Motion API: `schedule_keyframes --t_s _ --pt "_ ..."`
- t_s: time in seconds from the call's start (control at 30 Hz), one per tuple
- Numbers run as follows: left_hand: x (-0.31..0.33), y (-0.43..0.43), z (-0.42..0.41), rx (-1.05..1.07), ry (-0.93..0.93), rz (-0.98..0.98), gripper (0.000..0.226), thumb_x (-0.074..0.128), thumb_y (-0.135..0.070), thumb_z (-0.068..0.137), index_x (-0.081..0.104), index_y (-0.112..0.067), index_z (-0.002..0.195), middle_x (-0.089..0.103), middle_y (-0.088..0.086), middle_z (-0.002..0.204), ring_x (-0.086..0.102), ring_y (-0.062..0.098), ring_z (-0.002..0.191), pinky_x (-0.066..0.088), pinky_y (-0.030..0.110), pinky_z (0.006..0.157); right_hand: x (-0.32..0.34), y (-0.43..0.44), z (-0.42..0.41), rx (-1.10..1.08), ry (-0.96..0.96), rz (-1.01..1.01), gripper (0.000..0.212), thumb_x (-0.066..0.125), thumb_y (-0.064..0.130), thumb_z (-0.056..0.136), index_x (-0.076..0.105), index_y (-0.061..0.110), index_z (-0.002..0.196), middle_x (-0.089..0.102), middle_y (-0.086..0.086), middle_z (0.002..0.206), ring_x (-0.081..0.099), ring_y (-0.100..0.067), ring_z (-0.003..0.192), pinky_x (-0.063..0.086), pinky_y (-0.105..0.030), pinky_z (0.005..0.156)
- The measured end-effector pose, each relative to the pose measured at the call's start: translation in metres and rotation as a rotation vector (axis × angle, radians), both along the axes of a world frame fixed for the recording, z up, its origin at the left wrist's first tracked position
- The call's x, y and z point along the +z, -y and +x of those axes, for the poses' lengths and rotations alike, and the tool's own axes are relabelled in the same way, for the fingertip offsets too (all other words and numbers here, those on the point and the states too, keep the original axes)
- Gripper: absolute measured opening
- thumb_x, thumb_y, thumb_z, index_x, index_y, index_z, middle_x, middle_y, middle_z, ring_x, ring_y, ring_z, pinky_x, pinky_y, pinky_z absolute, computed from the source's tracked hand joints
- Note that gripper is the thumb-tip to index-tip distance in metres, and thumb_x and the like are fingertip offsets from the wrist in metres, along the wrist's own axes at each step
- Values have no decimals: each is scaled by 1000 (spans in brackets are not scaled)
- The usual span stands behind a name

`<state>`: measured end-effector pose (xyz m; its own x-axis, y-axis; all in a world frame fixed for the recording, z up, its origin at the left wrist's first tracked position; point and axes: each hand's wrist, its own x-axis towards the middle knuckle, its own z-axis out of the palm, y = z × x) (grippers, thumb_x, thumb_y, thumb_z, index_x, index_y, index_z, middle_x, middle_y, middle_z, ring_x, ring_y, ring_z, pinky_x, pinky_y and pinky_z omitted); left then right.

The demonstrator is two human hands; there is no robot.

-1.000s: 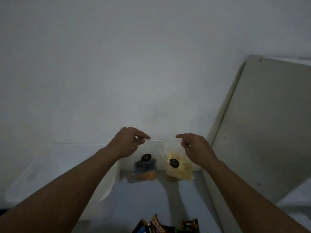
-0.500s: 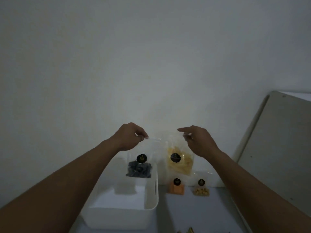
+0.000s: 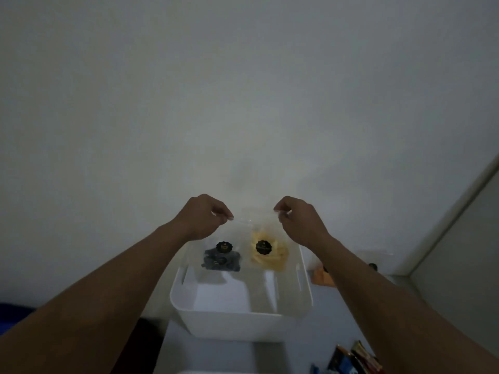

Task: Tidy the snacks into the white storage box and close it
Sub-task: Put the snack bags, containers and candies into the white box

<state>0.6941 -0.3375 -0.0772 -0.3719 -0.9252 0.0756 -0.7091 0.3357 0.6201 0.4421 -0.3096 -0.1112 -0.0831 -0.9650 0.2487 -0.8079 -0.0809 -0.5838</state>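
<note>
My left hand (image 3: 201,220) pinches the top of a clear bag of dark snacks (image 3: 221,259) with a black round label. In my right hand (image 3: 298,221) hangs a clear bag of yellow chips (image 3: 267,255), pinched by its top edge. Both bags hang side by side over the open white storage box (image 3: 243,315), above its far half. The box's inside looks bare.
An orange snack bag (image 3: 322,278) sits on the table right of the box, partly behind my right forearm. Several colourful packets (image 3: 351,360) lie at the bottom right. A white wall is close behind; a grey panel (image 3: 464,255) leans at the right.
Both hands carried the two bags leftward from the table's back edge until they hang over the white box. The view shifted with them.
</note>
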Motion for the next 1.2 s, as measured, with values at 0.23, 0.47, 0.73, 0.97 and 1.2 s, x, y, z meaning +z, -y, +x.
schedule_keyframes --t_s 0.23,0.47,0.73,0.97,1.2 --pt "-68 14 -8 -28 -18 120 17 65 -15 90 79 -25 91 73 -7 101 61 5 91 45 13 75 -79 27 8 38 -178 151 20 52 12 90 68 20 100 70 -4 96 63 -22 86 52 -31 71" --pt "-108 24 -30 -58 -62 191 17 67 -14 88 80 -25 89 74 -8 100 64 7 95 48 17 81 -107 35 -2 27 -575 70 25 50 9 92 63 17 112 68 -11 90 60 -29 85 48 -34 68" --pt "-122 30 -69 -101 -92 205 19 67 -13 87 80 -26 89 74 -9 97 64 5 93 47 18 82 -94 34 -30 -8 -502 -23 23 50 18 97 65 13 114 71 -9 102 60 -29 98 53 -40 77" --pt "-141 30 -110 -107 -6 79 22 65 -4 85 79 -18 95 74 1 103 66 13 93 49 20 86 -100 -5 -50 -208 -75 210 40 44 23 101 48 16 140 59 -13 133 55 -28 122 46 -38 101" --pt "-165 26 -124 -8 126 -128 22 56 -18 93 73 -22 106 69 -1 104 62 19 98 52 33 86 -121 -39 -38 -111 57 397 50 33 21 105 25 16 154 61 -17 127 58 -30 116 47 -37 97"
